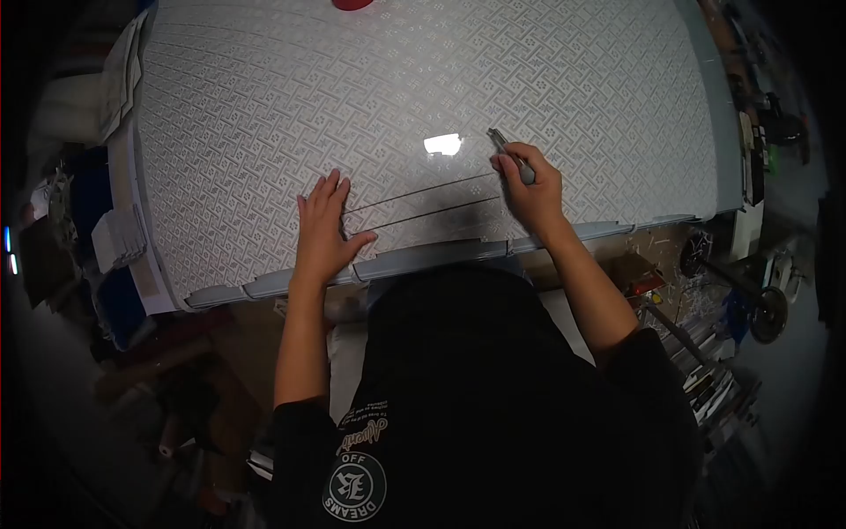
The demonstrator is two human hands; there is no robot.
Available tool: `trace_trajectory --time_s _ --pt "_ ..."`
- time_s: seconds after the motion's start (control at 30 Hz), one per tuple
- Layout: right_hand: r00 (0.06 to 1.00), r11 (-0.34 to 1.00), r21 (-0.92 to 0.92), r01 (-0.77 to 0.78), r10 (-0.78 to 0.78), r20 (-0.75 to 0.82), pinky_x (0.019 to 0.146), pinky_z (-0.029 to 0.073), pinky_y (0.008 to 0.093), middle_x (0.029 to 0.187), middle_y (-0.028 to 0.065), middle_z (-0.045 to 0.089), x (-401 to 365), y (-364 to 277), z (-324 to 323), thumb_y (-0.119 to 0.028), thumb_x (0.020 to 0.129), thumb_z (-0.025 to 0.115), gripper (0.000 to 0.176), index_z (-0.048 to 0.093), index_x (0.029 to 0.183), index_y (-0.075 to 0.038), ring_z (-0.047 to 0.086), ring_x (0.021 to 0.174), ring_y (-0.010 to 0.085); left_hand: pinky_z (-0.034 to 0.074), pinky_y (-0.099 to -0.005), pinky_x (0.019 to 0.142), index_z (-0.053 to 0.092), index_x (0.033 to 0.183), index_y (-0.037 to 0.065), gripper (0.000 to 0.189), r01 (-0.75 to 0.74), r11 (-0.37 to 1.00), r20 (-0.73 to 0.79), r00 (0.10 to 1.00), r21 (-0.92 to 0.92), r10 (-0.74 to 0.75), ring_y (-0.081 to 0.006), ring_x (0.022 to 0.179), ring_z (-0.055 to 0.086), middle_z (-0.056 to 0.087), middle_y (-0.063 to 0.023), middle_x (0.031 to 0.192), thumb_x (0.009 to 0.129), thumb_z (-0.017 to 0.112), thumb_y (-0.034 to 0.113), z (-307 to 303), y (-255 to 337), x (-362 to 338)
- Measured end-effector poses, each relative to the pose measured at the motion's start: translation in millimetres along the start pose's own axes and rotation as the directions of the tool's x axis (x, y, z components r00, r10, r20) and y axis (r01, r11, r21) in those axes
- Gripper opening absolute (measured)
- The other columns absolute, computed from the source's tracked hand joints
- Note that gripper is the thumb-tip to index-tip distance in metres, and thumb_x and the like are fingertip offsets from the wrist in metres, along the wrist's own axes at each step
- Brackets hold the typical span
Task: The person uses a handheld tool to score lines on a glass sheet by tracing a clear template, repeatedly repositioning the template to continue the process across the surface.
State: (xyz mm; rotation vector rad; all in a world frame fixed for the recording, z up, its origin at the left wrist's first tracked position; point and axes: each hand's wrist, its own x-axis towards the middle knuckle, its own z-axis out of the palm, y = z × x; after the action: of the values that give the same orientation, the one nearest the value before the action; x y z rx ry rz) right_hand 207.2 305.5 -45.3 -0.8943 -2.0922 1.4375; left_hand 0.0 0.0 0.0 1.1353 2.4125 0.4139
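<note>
A patterned, glossy, see-through cover (582,115) with a grey-white geometric print spreads over the table in front of me. My left hand (324,227) lies on it near the front edge, fingers pointing away from me and thumb out to the right. Two dark parallel lines (423,193) run across the cover from beside that hand towards my right hand (535,189). Held in the right fist is a utility knife (526,172), its metal tip directed up and left, close over the cover. Part of the knife's body is hidden by the fingers.
A red round object (352,3) sits at the far edge of the view. Stacked white sheets (119,240) lie at the table's left side. Shelving with papers (709,388) and a round metal weight or wheel (769,315) stand low on the right. Scraps litter the floor.
</note>
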Motion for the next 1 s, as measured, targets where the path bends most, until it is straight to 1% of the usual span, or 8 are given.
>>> trace_trajectory --time_s 0.17,0.27,0.4,0.47,0.57,0.63,0.73,1.0 --pt "0.982 0.974 -0.124 0.189 -0.186 0.034 0.083 0.058 0.0329 0.103 0.0144 0.078 23.6 -12.4 -5.1 -0.011 0.098 0.072 0.018 0.07 0.115 -0.006 0.076 0.094 0.0249 0.018 -0.0685 0.123 0.044 0.159 0.017 0.092 -0.118 0.993 -0.161 0.98 0.017 0.119 -0.0468 0.155 0.024 0.027 -0.0138 0.171 0.081 0.086 0.04 6.1 -5.3 60.9" --pt "0.997 0.994 0.089 0.068 -0.065 -0.041 0.088 0.056 0.0272 0.103 0.0101 0.078 40.1 -23.6 15.8 -0.007 0.1 0.069 0.013 0.07 0.111 -0.002 0.074 0.099 0.0161 0.016 -0.0696 0.122 0.047 0.158 0.023 0.08 -0.13 0.989 -0.193 0.971 0.067 0.14 -0.0491 0.154 0.022 0.025 -0.019 0.171 0.087 0.081 0.04 -8.3 -28.7 102.8" --pt "0.992 0.98 -0.163 0.111 -0.101 0.073 0.088 0.055 0.026 0.107 0.0098 0.079 71.5 -22.9 11.5 -0.012 0.099 0.073 0.023 0.066 0.118 -0.001 0.074 0.102 0.0172 0.013 -0.0712 0.122 0.051 0.155 0.027 0.068 -0.11 0.991 -0.224 0.966 0.082 0.126 -0.0502 0.154 0.02 0.025 -0.022 0.17 0.093 0.075 0.041 -16.6 -33.4 141.0" --pt "0.988 0.972 -0.179 0.154 -0.147 0.051 0.083 0.057 0.0318 0.109 0.013 0.077 84.2 -13.9 16.9 -0.014 0.092 0.08 0.033 0.066 0.119 -0.004 0.074 0.101 0.0231 0.012 -0.0716 0.122 0.052 0.155 0.026 0.068 -0.11 0.99 -0.231 0.965 0.085 0.127 -0.0499 0.155 0.02 0.026 -0.022 0.169 0.093 0.074 0.041 -15.1 -32.5 147.1" --pt "0.972 0.941 -0.248 0.23 -0.209 0.109 0.104 0.051 0.0403 0.13 0.0127 0.072 89.0 -13.4 22.1 -0.015 0.086 0.085 0.043 0.061 0.12 -0.003 0.066 0.123 0.0302 0.015 -0.07 0.122 0.054 0.153 0.02 0.067 -0.131 0.988 -0.286 0.946 0.085 0.15 -0.0488 0.154 0.024 0.032 -0.022 0.167 0.092 0.075 0.04 -5.8 -38.1 141.4" --pt "0.923 0.843 -0.384 0.377 -0.309 0.228 0.121 0.035 0.0502 0.148 0.0123 0.061 91.2 -9.8 22.4 -0.02 0.08 0.089 0.053 0.057 0.12 -0.004 0.05 0.143 0.0354 0.018 -0.0675 0.122 0.058 0.148 0.014 0.067 -0.195 0.981 -0.396 0.902 -0.023 0.17 -0.0478 0.152 0.03 0.04 -0.021 0.163 0.09 0.077 0.041 0.7 -41.7 132.7" --pt "0.914 0.83 -0.402 0.387 -0.289 0.283 0.126 0.025 0.0544 0.153 0.0122 0.057 94.1 -10.4 22.2 -0.027 0.079 0.09 0.057 0.056 0.118 -0.004 0.042 0.15 0.0331 0.021 -0.0648 0.123 0.061 0.143 0.01 0.065 -0.239 0.97 -0.434 0.879 -0.038 0.199 -0.0472 0.15 0.034 0.044 -0.0201 0.16 0.089 0.079 0.041 4.2 -33.6 113.6" --pt "0.91 0.798 -0.445 0.407 -0.313 0.271 0.125 0.027 0.0528 0.153 0.0114 0.057 94.2 -5.8 23.7 -0.031 0.081 0.088 0.055 0.056 0.118 -0.004 0.045 0.149 0.0292 0.022 -0.0633 0.123 0.062 0.142 0.01 0.063 -0.207 0.978 -0.443 0.874 0.031 0.199 -0.0465 0.15 0.034 0.045 -0.0206 0.16 0.089 0.078 0.041 7.0 -29.5 114.7"
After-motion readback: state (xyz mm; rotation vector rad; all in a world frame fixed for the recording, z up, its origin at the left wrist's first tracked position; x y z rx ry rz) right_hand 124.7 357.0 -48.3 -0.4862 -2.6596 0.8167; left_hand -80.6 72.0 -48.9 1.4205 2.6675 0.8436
